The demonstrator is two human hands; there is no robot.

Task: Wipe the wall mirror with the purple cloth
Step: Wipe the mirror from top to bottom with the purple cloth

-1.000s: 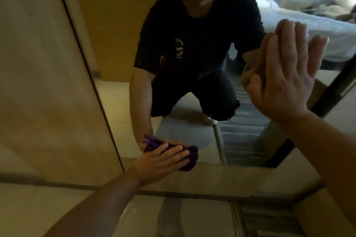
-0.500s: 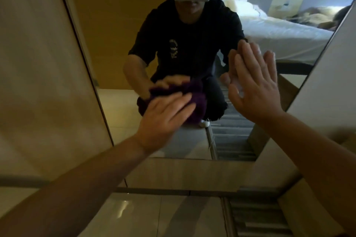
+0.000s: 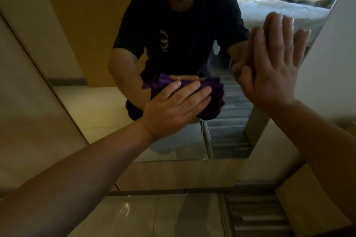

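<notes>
We see wall mirror (image 3: 96, 63) as carrying surface, set upright in pale wall, wood-tone panel (image 3: 173, 173) below lower edge. Purple cloth (image 3: 215, 92) lies bunched against glass, pressed flat by left hand (image 3: 173, 111). Right hand (image 3: 273, 69) rests flat on glass near right edge. Glossy tiled floor (image 3: 154, 215) below.

Wall mirror (image 3: 100, 59): one
Purple cloth (image 3: 215, 94): one
Bare hands on the glass: two, left hand (image 3: 173, 109) and right hand (image 3: 273, 67)
Bed (image 3: 279, 8) in the reflection: one
</notes>
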